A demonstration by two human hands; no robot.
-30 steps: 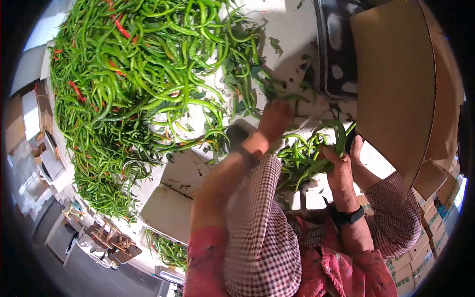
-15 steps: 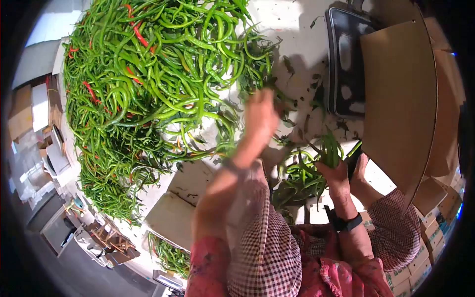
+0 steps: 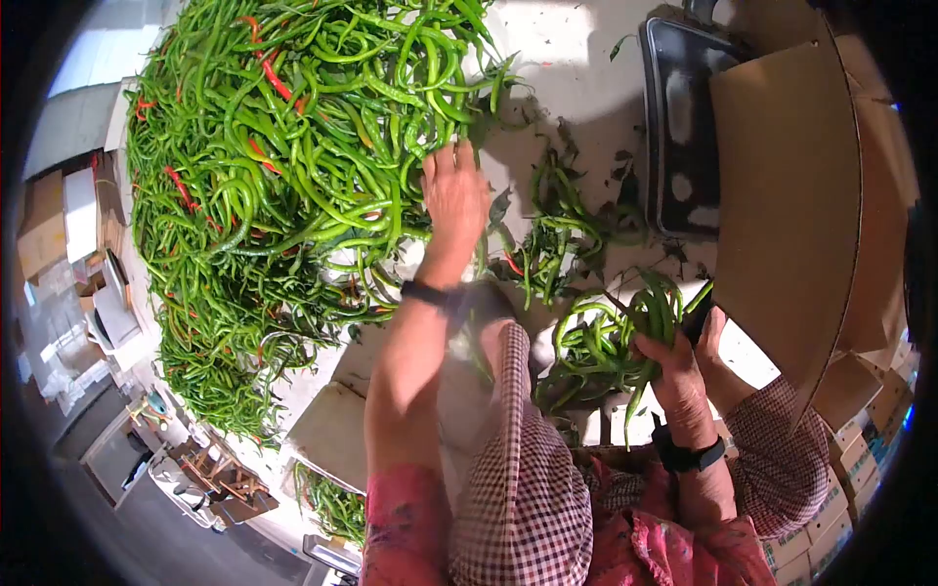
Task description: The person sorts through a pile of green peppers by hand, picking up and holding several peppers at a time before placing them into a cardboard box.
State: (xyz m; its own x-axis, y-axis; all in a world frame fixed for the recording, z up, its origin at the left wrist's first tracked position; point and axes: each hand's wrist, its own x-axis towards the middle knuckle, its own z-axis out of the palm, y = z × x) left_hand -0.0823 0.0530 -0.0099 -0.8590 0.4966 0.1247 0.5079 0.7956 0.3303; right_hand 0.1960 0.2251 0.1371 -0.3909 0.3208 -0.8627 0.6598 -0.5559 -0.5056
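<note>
Right hand (image 3: 674, 366) is curled closed round a bunch (image 3: 657, 309) of green peppers, thumb showing on its left side; the bunch sits at right of centre, just above the heap (image 3: 591, 342). Bunch's long axis runs mostly up the view, away from the body, free ends fanning above the fist, a few leaning left; one pepper hangs below, pointing down toward the lap. Left hand (image 3: 456, 200) is palm down at the right edge of the big pile (image 3: 293, 186), fingers nearly straight, slightly parted and pointing away from the body; fingertips meet the peppers, cannot tell if any are gripped. Pile peppers lie every which way, many curved; a red pepper (image 3: 274, 73) slants down to the right. Heap peppers are curled, no common direction. Between the hands a loose clump (image 3: 562, 244) lies on the pale surface (image 3: 547, 78), several of its peppers pointing down-view. Edges: cardboard (image 3: 782, 186) stands close on the right of the bunch, tray (image 3: 684, 117) lies beyond it, left leg (image 3: 528, 488) bounds the near side. Open room: a bare strip runs up-view between pile and tray, with leaves (image 3: 625, 181) scattered near the tray.
</note>
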